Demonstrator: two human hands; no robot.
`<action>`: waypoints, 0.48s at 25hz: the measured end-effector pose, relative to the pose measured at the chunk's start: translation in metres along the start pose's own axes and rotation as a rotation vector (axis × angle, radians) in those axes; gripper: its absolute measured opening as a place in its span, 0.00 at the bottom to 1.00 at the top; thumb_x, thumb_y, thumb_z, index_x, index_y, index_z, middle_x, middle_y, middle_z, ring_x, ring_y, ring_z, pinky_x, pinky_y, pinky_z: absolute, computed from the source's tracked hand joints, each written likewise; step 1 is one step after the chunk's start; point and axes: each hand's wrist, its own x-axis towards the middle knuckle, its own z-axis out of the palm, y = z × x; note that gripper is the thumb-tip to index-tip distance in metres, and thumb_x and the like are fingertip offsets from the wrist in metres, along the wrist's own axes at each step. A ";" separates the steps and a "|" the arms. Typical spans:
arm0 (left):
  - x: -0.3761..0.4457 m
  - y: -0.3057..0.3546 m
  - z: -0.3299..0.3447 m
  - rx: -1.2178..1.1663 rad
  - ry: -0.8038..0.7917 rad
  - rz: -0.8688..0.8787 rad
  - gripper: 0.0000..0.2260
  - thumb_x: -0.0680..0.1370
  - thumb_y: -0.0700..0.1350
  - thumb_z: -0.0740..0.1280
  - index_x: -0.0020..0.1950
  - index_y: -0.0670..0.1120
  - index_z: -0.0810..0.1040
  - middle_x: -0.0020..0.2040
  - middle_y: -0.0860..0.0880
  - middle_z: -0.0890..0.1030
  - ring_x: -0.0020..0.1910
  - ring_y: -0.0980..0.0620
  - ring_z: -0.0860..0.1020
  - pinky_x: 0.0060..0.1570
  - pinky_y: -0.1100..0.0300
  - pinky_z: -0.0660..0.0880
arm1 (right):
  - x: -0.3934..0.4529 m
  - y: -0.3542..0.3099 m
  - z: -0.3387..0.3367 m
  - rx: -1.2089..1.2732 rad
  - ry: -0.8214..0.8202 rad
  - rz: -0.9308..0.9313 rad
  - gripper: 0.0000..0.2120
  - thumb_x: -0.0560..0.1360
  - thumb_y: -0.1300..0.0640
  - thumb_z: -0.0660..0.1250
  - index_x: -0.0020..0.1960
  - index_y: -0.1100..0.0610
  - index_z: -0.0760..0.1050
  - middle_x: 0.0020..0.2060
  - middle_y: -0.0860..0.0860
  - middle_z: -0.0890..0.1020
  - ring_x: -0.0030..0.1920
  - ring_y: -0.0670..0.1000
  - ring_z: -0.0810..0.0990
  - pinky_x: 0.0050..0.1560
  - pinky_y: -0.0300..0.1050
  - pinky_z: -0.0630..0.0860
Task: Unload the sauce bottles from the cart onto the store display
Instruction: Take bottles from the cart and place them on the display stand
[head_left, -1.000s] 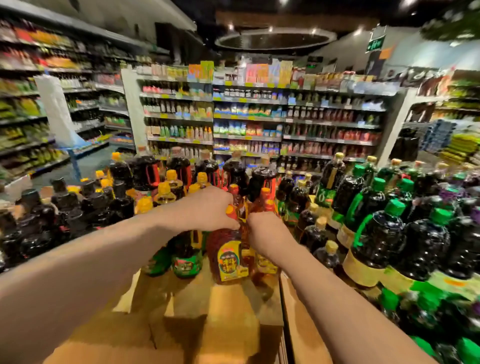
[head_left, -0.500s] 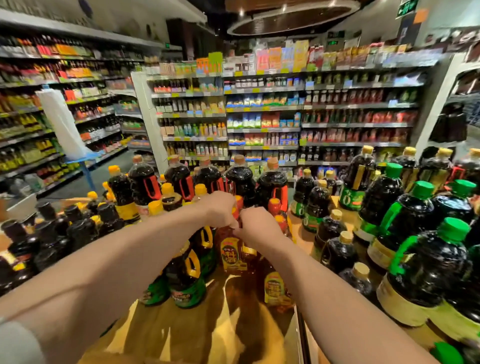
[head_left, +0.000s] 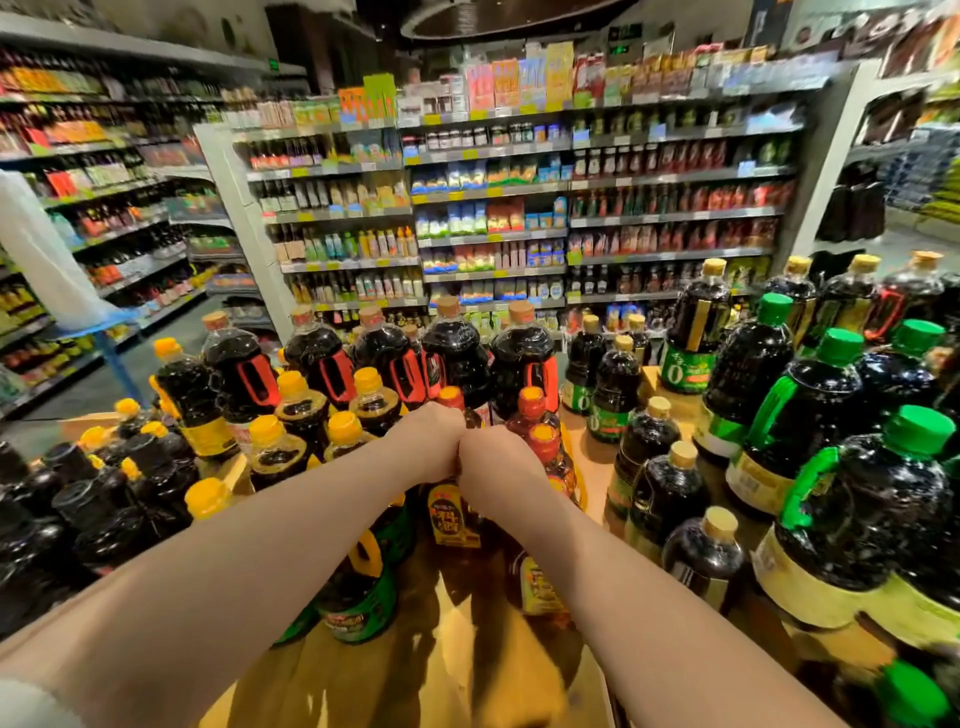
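Both hands are seen from behind at the middle of the display (head_left: 519, 670), knuckles touching. The left hand (head_left: 434, 441) is curled, fingers hidden on the far side; an amber bottle (head_left: 453, 512) with a yellow label stands directly below it, and its neck appears to be gripped, though the contact itself is concealed. The right hand (head_left: 493, 462) is likewise curled downward over the amber bottles; whether anything is held cannot be told.

Two red-capped bottles (head_left: 540, 431) stand just right of the hands. A green-labelled bottle (head_left: 358, 597) stands near, under the left forearm. Yellow-capped bottles (head_left: 291, 415) are grouped to the left, with black-capped bottles (head_left: 88, 499) further left. Large dark jugs with red handles (head_left: 452, 353) form the far row. Green-capped jugs (head_left: 857, 499) fill the right side. The brown board surface is bare at the near edge. Stocked shelves (head_left: 493, 208) stand in the far background.
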 end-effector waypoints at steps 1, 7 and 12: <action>-0.001 0.001 0.000 0.005 -0.027 -0.017 0.09 0.80 0.41 0.61 0.56 0.40 0.75 0.51 0.43 0.77 0.49 0.46 0.75 0.44 0.57 0.73 | -0.009 -0.003 0.001 0.025 0.048 0.010 0.11 0.78 0.61 0.61 0.57 0.60 0.77 0.54 0.56 0.80 0.54 0.56 0.78 0.47 0.46 0.73; -0.053 0.014 -0.019 0.021 0.233 -0.129 0.17 0.76 0.52 0.70 0.56 0.45 0.68 0.47 0.46 0.74 0.42 0.45 0.78 0.32 0.54 0.73 | -0.092 -0.015 0.011 0.121 0.493 -0.036 0.11 0.80 0.54 0.58 0.53 0.52 0.79 0.45 0.49 0.82 0.44 0.50 0.81 0.39 0.39 0.71; -0.138 0.052 -0.025 0.052 0.340 0.216 0.09 0.69 0.45 0.73 0.44 0.49 0.76 0.36 0.50 0.75 0.33 0.46 0.77 0.28 0.58 0.71 | -0.175 -0.018 0.012 0.098 0.435 0.032 0.10 0.79 0.48 0.57 0.51 0.49 0.75 0.42 0.48 0.77 0.42 0.53 0.77 0.38 0.45 0.70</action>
